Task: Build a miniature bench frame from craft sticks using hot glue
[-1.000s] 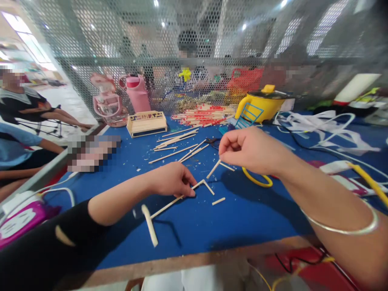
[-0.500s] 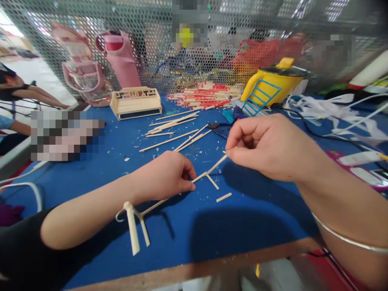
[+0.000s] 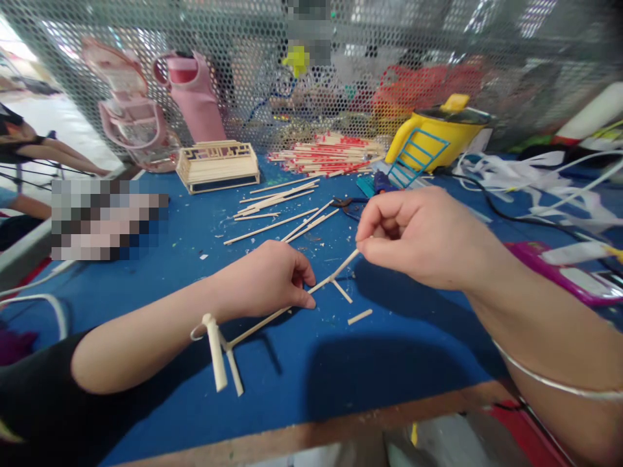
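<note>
A long, thin wooden stick (image 3: 263,324) runs slantwise above the blue tabletop, with short side pieces joined near both ends. My left hand (image 3: 277,279) pinches it near the middle between thumb and fingers. At the stick's upper right end, my right hand (image 3: 418,233) is closed in a pinch, its fingertips hiding the tip. A thicker short stick (image 3: 217,357) stands out at the lower left end, beside a thin pale loop. Below the right-hand side piece lies a loose cut bit of stick (image 3: 360,317), touched by neither hand.
Loose sticks (image 3: 272,226) and pliers (image 3: 343,203) lie beyond my hands. Farther back are a miniature wooden bench (image 3: 219,170), a heap of red-marked sticks (image 3: 331,154), a yellow cup (image 3: 452,139) with a blue ladder-like frame, and pink bottles (image 3: 202,97) against perforated metal.
My right hand has shifted slightly left along with its grip at the stick's end. The thicker piece at the lower left has tilted and risen a little. My left hand stays nearly in place.
</note>
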{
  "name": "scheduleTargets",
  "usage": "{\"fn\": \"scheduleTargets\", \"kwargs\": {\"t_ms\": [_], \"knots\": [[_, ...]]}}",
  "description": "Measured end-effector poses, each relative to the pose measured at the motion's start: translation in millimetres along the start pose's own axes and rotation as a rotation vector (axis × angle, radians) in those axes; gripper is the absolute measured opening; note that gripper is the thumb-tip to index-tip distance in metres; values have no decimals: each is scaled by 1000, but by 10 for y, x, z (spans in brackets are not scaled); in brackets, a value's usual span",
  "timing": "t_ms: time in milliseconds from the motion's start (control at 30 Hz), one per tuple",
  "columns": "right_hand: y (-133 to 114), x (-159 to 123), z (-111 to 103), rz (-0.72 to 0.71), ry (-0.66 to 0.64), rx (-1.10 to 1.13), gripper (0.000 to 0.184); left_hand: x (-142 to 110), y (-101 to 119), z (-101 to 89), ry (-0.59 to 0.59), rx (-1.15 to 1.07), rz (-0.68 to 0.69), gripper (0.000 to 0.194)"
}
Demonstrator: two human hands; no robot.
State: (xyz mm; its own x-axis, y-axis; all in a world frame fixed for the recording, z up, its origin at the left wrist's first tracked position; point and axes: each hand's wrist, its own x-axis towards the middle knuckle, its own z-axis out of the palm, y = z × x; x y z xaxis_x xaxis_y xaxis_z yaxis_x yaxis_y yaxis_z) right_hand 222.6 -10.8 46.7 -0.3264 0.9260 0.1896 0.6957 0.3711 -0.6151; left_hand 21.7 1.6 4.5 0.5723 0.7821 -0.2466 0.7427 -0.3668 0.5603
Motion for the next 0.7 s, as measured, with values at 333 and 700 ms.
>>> {"fn": "scheduleTargets", "kwargs": {"t_ms": [333,700], "knots": [[2,1,105,-2,-66,55,3,5,3,8,26,12,-10,29],[286,92,219,-89,-311,-14,19,-88,90,85,37,-48,-76,31]]}}
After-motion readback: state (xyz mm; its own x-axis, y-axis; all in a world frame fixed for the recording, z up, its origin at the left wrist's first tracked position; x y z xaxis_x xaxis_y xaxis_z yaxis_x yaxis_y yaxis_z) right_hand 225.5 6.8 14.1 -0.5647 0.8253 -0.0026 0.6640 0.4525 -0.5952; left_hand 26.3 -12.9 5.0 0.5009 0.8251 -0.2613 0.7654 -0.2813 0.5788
